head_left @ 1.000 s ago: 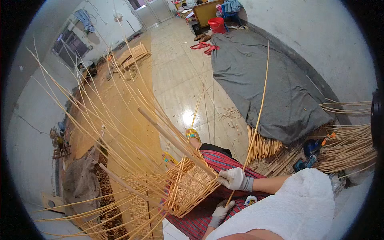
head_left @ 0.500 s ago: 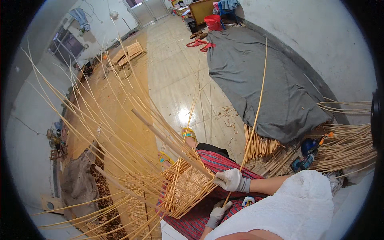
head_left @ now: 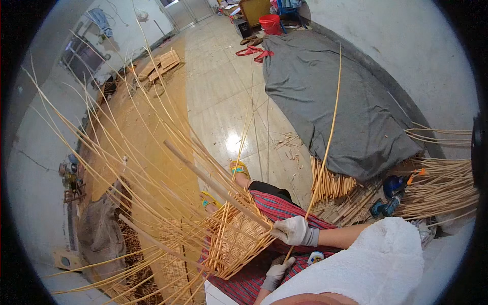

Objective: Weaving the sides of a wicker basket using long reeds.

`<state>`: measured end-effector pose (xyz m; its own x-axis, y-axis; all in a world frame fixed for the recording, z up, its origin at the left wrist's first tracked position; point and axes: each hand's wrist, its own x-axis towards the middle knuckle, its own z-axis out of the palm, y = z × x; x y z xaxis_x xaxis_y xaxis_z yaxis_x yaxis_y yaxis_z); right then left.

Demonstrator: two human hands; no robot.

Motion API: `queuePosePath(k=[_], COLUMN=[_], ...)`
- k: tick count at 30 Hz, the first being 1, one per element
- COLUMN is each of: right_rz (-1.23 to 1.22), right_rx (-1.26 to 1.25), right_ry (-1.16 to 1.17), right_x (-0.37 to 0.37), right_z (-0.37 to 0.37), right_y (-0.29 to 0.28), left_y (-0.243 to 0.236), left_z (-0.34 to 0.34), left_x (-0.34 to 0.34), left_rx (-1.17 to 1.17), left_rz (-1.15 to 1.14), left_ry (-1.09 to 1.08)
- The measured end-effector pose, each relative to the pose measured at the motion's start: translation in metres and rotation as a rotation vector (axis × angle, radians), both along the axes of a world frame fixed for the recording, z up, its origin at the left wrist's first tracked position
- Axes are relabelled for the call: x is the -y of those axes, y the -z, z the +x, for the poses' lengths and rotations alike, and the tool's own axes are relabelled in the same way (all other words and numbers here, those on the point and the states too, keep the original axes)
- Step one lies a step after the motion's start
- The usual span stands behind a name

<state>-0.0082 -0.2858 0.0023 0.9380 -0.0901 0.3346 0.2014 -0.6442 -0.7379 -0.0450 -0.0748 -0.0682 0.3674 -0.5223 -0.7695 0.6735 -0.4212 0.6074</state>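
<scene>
A partly woven wicker basket (head_left: 239, 234) rests tilted on my lap, its long uprights fanning out to the left. My right hand (head_left: 296, 231), in a pale glove, is closed at the basket's near right corner, by the end of a thick stake (head_left: 213, 183). Nearer my body, my left hand (head_left: 277, 270), also gloved, is closed around the lower end of a long thin rod (head_left: 333, 119). That rod passes beneath my right hand and rises far to the upper right. The fingertips of both hands are partly hidden.
A grey cloth (head_left: 338, 96) covers a bundle of rods at right. More loose rods (head_left: 437, 185) lie beside a blue power drill (head_left: 389, 201). A tape measure (head_left: 315, 257) sits on my striped apron (head_left: 244, 290). A red bucket (head_left: 270, 24) stands far off.
The view has shifted slightly, and the basket's uprights have swayed a little. Both hands keep nearly the same place and hold.
</scene>
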Motion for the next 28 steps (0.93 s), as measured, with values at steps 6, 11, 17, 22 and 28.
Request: queuePosePath(k=[6, 11, 17, 22, 28], right_rz=[0.001, -0.001, 0.0, -0.027, -0.017], right_rx=[-0.021, -0.012, -0.026, 0.022, -0.025], right_ry=[-0.012, -0.011, -0.011, -0.112, -0.012], right_x=[-0.001, 0.001, 0.003, -0.001, 0.001], right_z=[0.0, 0.001, 0.002, 0.006, 0.003], right_y=[0.007, 0.012, 0.006, 0.016, 0.009], left_y=[0.011, 0.003, 0.014, 0.034, 0.015], left_z=[0.002, 0.001, -0.004, -0.005, 0.006], left_x=[-0.006, 0.001, -0.001, -0.012, -0.002], left_rx=[0.001, 0.015, -0.02, 0.043, 0.023], left_rz=[0.053, 0.027, 0.004, 0.054, 0.011], left_ry=[0.064, 0.014, -0.056, -0.005, 0.177])
